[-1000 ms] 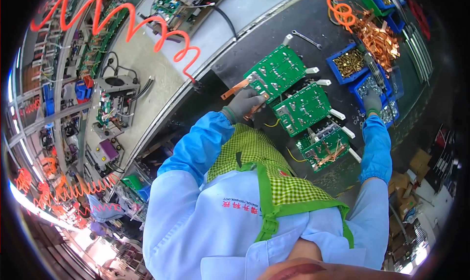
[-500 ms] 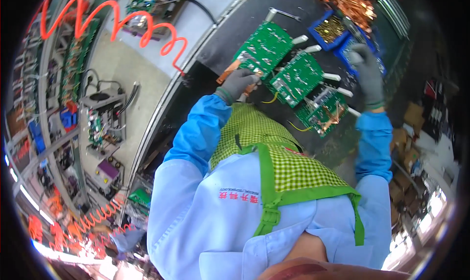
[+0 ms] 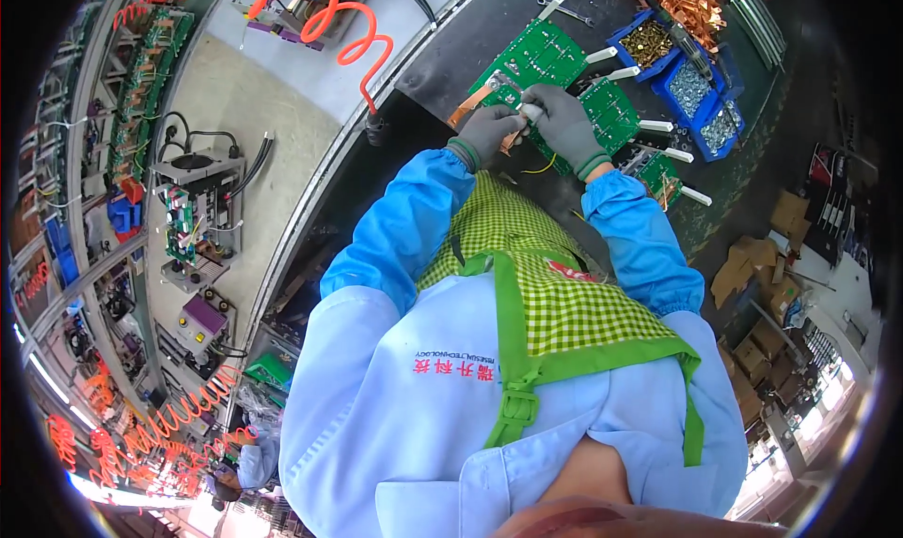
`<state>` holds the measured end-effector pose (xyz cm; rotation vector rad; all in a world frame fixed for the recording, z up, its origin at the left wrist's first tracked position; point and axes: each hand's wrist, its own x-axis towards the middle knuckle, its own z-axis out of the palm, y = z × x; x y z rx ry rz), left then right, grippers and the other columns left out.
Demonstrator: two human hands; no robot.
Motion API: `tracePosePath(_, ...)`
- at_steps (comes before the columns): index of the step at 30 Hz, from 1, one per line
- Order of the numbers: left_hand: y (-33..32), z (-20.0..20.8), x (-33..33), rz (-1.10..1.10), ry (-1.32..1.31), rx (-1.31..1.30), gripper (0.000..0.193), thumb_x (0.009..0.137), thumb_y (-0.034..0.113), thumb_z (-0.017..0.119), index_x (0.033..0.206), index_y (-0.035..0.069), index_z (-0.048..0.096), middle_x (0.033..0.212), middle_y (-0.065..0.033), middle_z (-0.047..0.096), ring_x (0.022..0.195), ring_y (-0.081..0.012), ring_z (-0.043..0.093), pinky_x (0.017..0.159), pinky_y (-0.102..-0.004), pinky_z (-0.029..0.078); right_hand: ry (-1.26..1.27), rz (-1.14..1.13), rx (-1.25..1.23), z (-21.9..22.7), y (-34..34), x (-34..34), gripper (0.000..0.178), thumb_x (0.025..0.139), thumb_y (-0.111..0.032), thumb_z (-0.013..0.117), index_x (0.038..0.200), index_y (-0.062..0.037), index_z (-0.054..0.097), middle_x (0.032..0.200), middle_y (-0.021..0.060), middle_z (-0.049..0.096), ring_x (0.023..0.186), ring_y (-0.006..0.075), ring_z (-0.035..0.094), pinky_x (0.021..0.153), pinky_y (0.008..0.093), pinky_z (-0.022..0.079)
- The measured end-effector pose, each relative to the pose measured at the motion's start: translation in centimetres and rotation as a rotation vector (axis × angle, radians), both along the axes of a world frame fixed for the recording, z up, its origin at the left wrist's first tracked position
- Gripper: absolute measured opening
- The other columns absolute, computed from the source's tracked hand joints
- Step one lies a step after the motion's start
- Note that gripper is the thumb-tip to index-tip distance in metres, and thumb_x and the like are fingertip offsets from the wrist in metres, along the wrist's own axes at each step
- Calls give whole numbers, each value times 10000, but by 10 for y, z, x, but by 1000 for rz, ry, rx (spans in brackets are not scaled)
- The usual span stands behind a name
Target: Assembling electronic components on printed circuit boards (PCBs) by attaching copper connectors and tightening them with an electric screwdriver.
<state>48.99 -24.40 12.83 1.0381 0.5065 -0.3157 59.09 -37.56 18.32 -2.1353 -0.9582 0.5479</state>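
Over on the left stands a grey machine housing on the pale floor, with black cables curling off it, and above it an orange coiled air hose hangs down toward the edge of the dark workbench.

The person in the light blue coat and green checked apron leans over that bench, both hands gloved in grey. The left hand is curled closed, pinching a copper strip whose flat end juts out past the near corner of the first green circuit board. The right hand sits just beside it — the two gloves are touching — with its fingers pressed together on a small pale piece at the spot where strip and board meet (too small to tell what kind).

That board lies tilted on the bench. A second green board lies just to its right, partly under the right wrist, and a third beyond. White standoffs stick out along their far edges.

Further right, blue bins hold brass and silver screws — and behind them a heap of copper strips. A spanner lies near the first board.
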Motion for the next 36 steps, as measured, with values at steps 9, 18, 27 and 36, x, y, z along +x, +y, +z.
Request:
tracePosePath(9,3,-14,0,-60,-40,159,239,840,199,579,945,-15,597,866,-73,635,761,-124,579,701,-257,465,-141,-106,-22,1,8,-13,137,790,-137,592,909,-70,581,888,119,579,833,288,569,705,361,471)
tracePosePath(18,3,8,-1,11,22,42,250,800,211,624,901,-18,625,834,-73,637,763,-142,585,712,-264,461,564,-248,-7,8,-4,12,184,823,-142,578,971,-36,602,909,86,597,808,207,583,721,316,466)
tracePosePath(27,0,2,0,-25,19,106,254,821,238,609,918,3,613,842,-68,628,762,-129,572,689,-262,456,-93,-56,-108,3,1,-8,145,812,-174,585,925,-90,619,912,119,591,861,299,580,731,384,464)
tracePosePath(36,6,6,1,-61,5,118,246,800,219,626,914,2,619,831,-69,623,752,-129,575,689,-263,460,-183,21,-33,1,-6,-13,155,822,-167,576,965,-113,603,939,113,579,874,299,580,727,368,479)
